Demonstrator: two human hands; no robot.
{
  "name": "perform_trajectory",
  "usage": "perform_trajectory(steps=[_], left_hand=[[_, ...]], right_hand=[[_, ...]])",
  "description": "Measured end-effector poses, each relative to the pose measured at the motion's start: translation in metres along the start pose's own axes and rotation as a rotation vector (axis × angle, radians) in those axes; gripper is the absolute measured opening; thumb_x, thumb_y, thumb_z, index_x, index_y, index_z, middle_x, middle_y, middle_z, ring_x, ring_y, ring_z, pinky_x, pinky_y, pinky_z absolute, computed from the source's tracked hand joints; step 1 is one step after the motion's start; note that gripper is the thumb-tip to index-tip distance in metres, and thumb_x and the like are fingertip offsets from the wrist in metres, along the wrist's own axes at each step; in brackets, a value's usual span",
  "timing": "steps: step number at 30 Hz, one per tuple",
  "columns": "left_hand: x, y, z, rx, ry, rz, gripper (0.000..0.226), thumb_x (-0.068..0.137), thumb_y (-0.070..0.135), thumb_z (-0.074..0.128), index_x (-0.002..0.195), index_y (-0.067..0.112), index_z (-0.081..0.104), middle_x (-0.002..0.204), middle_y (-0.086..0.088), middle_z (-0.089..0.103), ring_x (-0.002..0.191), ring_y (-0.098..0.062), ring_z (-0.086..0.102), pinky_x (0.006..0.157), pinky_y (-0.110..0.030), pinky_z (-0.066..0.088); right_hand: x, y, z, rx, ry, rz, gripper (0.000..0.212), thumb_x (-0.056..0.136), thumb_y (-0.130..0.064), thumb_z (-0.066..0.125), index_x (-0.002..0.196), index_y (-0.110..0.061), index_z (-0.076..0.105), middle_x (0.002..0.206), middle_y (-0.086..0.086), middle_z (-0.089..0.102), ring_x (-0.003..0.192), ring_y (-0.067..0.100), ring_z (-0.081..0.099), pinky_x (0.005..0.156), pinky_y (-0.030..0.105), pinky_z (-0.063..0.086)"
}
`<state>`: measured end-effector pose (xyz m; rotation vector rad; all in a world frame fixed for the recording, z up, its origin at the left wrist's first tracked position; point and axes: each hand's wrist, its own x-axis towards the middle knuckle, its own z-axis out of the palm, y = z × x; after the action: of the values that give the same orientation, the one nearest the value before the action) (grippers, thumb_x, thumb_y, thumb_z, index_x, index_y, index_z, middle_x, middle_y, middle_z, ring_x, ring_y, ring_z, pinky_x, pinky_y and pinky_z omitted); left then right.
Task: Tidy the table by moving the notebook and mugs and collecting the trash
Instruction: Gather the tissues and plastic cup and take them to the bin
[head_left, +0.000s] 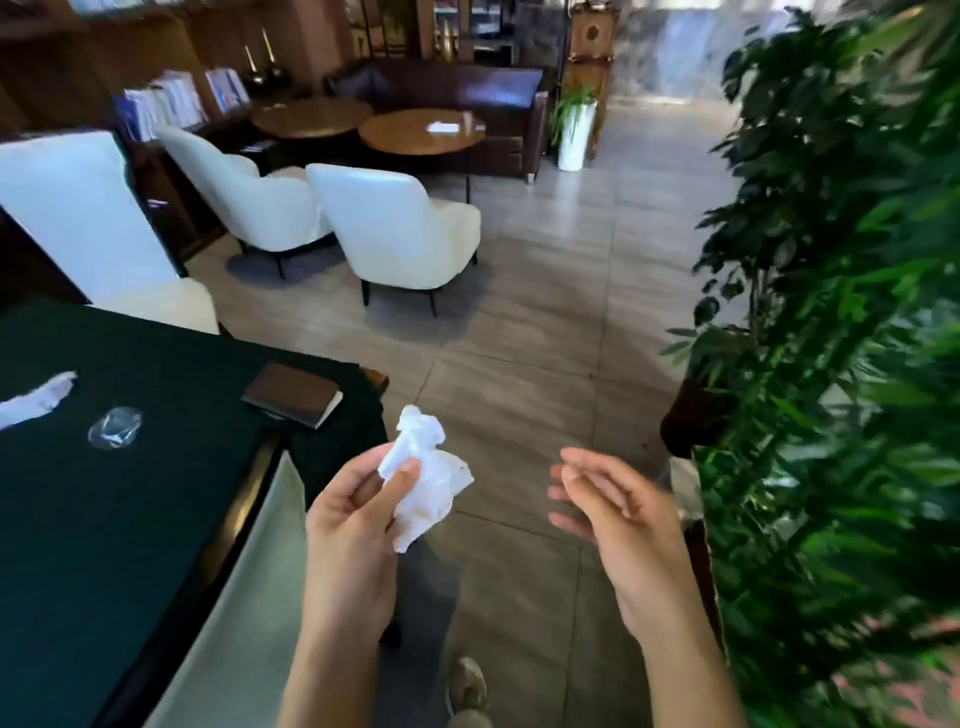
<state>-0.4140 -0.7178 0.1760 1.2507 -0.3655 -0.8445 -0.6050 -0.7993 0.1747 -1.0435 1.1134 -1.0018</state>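
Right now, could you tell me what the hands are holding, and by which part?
The left hand pinches a crumpled white tissue by its left edge; the right hand holds nothing.

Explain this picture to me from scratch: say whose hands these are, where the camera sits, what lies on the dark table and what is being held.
There is no machine here: a person wears one wide-angle camera on the head, looking forward and down, so the two bare arms reach in from below. The left hand pinches a crumpled white tissue over the floor, beside the table. The right hand is open and holds nothing. On the dark green table lie a brown notebook near the corner, a crushed piece of clear plastic and another white tissue at the left edge. No mugs show in this picture. Leafy plants stand to the right, white armchairs farther back.
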Motion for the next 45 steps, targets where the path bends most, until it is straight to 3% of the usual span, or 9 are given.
perform_trajectory(steps=[5,10,15,20,28,32,36,39,45], left_hand=[[0.096,0.037,0.006,-0.020,0.051,0.034,0.016,0.096,0.004,0.066,0.104,0.011,0.077,0.089,-0.006,0.081,0.077,-0.013,0.075,0.070,-0.020,0.057],[0.161,0.055,-0.004,-0.063,0.141,0.040,0.019,0.094,0.006,0.069,0.111,0.009,0.077,0.100,-0.016,0.081,0.090,-0.026,0.076,0.085,-0.036,0.057],[0.208,0.059,-0.021,-0.062,0.248,0.087,0.017,0.094,0.003,0.067,0.106,0.011,0.077,0.076,0.000,0.079,0.073,-0.014,0.077,0.073,-0.027,0.057],[0.254,0.064,-0.036,-0.055,0.373,0.137,0.018,0.094,0.004,0.067,0.102,0.014,0.080,0.085,-0.006,0.082,0.080,-0.019,0.077,0.073,-0.025,0.058],[0.339,0.061,-0.039,-0.087,0.650,0.180,0.020,0.097,0.007,0.066,0.112,0.011,0.078,0.108,-0.021,0.080,0.097,-0.029,0.077,0.090,-0.040,0.056],[0.354,0.062,-0.047,-0.137,0.823,0.199,0.025,0.098,0.012,0.066,0.121,0.008,0.075,0.116,-0.026,0.076,0.115,-0.043,0.071,0.108,-0.050,0.050],[0.343,0.068,-0.060,-0.171,1.008,0.244,0.025,0.098,0.010,0.064,0.121,0.005,0.073,0.114,-0.027,0.076,0.113,-0.042,0.072,0.090,-0.032,0.061],[0.329,0.069,-0.068,-0.207,1.135,0.263,0.024,0.098,0.008,0.065,0.119,0.006,0.074,0.111,-0.025,0.078,0.108,-0.039,0.075,0.093,-0.036,0.060],[0.313,0.068,-0.102,-0.285,1.307,0.249,0.022,0.096,0.008,0.067,0.116,0.009,0.075,0.114,-0.021,0.078,0.100,-0.032,0.076,0.081,-0.028,0.059]], right_hand=[[0.082,-0.032,0.062,-0.005,-0.059,-0.046,0.017,0.095,-0.012,0.069,0.102,-0.024,0.078,0.098,0.003,0.081,0.093,0.015,0.078,0.070,0.025,0.062],[0.144,-0.041,0.112,-0.024,-0.117,-0.044,0.017,0.094,-0.012,0.069,0.103,-0.023,0.078,0.099,0.004,0.081,0.093,0.017,0.078,0.071,0.026,0.063],[0.199,-0.038,0.161,-0.029,-0.227,-0.003,0.017,0.094,-0.011,0.069,0.102,-0.021,0.079,0.097,0.007,0.080,0.092,0.018,0.078,0.068,0.025,0.062],[0.260,-0.033,0.209,-0.071,-0.375,0.042,0.018,0.096,-0.011,0.067,0.110,-0.018,0.076,0.099,0.006,0.080,0.095,0.018,0.077,0.071,0.027,0.064],[0.376,-0.030,0.291,-0.150,-0.641,0.090,0.018,0.096,-0.015,0.070,0.111,-0.020,0.077,0.104,0.001,0.080,0.095,0.014,0.078,0.076,0.031,0.065],[0.417,-0.027,0.333,-0.204,-0.776,0.122,0.017,0.096,-0.013,0.070,0.111,-0.017,0.077,0.102,0.003,0.080,0.093,0.016,0.078,0.076,0.031,0.065],[0.431,-0.009,0.389,-0.268,-0.925,0.173,0.016,0.096,-0.013,0.069,0.110,-0.017,0.076,0.101,0.002,0.079,0.091,0.017,0.077,0.071,0.026,0.064],[0.422,0.013,0.436,-0.344,-1.096,0.188,0.013,0.097,-0.014,0.069,0.103,-0.023,0.075,0.098,0.001,0.078,0.086,0.013,0.076,0.070,0.024,0.062],[0.376,0.062,0.536,-0.519,-1.369,0.082,0.012,0.093,-0.017,0.070,0.102,-0.022,0.076,0.092,0.001,0.076,0.084,0.017,0.074,0.074,0.032,0.064]])
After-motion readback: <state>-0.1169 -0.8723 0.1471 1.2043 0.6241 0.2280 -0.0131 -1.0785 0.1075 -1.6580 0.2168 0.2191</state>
